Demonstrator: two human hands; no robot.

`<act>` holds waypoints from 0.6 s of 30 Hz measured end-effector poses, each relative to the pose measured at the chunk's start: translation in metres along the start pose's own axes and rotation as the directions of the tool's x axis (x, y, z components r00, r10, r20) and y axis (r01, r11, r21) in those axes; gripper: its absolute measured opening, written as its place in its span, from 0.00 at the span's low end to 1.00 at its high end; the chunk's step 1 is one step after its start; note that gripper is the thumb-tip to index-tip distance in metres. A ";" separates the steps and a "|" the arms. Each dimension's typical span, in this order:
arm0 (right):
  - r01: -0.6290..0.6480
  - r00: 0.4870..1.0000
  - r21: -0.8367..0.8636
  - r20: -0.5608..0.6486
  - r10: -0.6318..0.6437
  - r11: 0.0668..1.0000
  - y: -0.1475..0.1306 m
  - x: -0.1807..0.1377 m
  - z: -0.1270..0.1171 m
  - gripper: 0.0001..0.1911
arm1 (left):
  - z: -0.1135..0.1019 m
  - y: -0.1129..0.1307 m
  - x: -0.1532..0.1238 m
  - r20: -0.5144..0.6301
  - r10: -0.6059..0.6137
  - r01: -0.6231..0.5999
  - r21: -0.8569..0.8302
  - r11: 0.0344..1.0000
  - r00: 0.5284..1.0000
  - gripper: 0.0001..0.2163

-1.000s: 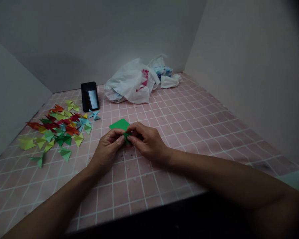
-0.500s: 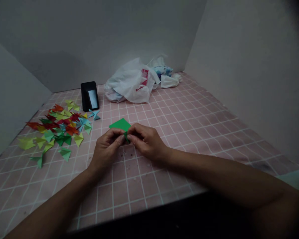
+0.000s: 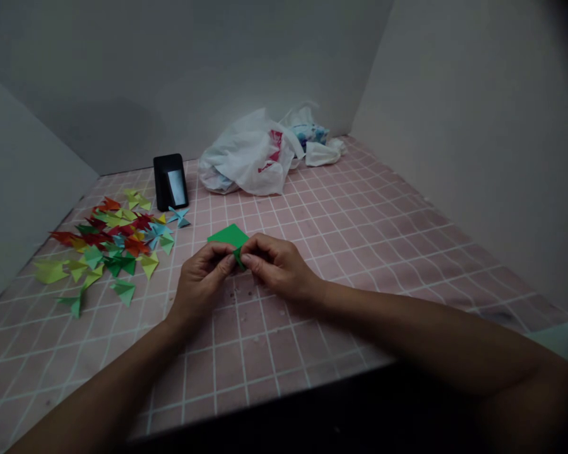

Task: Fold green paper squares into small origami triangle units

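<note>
Between my two hands is a small folded piece of green paper [image 3: 238, 256], mostly covered by the fingers. My left hand [image 3: 206, 274] pinches its left side between thumb and fingertips. From the right, my right hand [image 3: 279, 265] closes thumb and fingers on the other side of it. Just behind the fingers a flat green paper sheet [image 3: 228, 235] lies on the table, its near part hidden by the hands. To the left lies a spread of folded paper figures [image 3: 118, 264] in red, orange, yellow, green and blue.
A pink checked tablecloth [image 3: 341, 233] covers the table. At the back, a black phone [image 3: 163, 183] leans near the wall, beside a crumpled white plastic bag [image 3: 241, 151]. Farther right sit a blue-patterned packet [image 3: 311, 133] and a white crumpled wrapper [image 3: 322, 154]. Pale walls enclose the table.
Both hands stay almost in place, still pinching the small green paper. The fingers and the folded piece have shifted very slightly; the things around them look the same.
</note>
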State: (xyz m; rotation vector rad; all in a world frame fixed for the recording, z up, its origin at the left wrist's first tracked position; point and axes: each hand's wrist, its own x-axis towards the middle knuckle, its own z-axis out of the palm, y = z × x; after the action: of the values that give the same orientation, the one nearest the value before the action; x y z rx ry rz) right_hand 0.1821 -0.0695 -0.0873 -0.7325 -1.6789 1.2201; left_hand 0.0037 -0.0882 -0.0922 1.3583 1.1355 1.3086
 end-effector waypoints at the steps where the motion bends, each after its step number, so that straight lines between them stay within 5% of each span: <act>1: -0.006 1.000 0.004 0.000 0.006 1.000 0.000 0.000 0.000 0.05 | 0.000 0.000 0.000 -0.002 0.005 -0.005 0.010 1.000 1.000 0.04; 11: 0.016 1.000 -0.058 -0.011 -0.017 0.998 0.001 0.001 0.000 0.04 | -0.001 0.002 -0.001 -0.007 0.116 -0.112 0.182 0.977 0.993 0.02; 18: 0.165 0.984 -0.346 -0.003 -0.177 0.924 0.003 -0.001 -0.001 0.06 | 0.003 0.009 -0.005 0.090 0.396 -0.382 0.522 0.762 0.914 0.04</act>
State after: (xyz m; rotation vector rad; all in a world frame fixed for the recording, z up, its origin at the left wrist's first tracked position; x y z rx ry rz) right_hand 0.1832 -0.0686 -0.0907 -0.7905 -1.9098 0.7947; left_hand 0.0066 -0.0943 -0.0841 2.0867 1.3429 1.3489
